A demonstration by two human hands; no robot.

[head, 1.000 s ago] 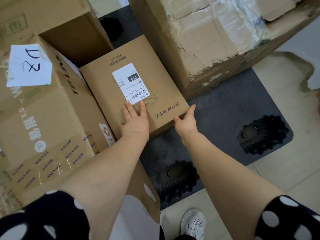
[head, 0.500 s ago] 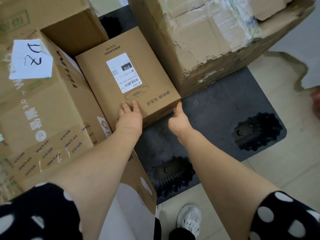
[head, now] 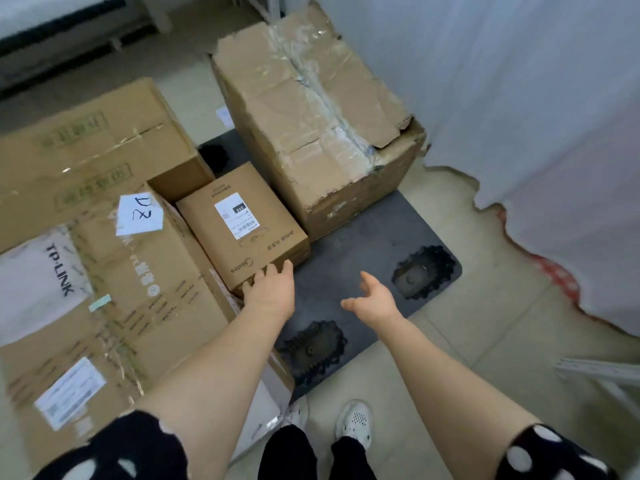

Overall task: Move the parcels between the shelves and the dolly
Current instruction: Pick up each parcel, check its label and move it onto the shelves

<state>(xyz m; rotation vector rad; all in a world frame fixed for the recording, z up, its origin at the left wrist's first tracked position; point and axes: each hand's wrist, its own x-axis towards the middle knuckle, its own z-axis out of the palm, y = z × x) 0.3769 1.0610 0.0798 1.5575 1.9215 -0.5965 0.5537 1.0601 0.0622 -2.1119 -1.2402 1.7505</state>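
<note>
Resting on the dolly (head: 363, 237) at frame centre, apparently braced between the TP-LINK carton (head: 138, 271) and torn carton (head: 311, 109), the small parcel (head: 242, 233) is touched at its near edge by the left hand (head: 270, 292), fingers straight; the right hand (head: 372, 299) hovers spread and empty.

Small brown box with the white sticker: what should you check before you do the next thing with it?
1. Small brown cardboard box with white label rests on the dark grey plastic dolly: ok.
2. Left hand touches its near face: ok.
3. Right hand on the box: not ok; open, apart, over the dolly.
4. Free room at its sides: not ok; large battered taped carton and printed TP-LINK carton stand close.
5. Its weight: cannot tell.
</note>
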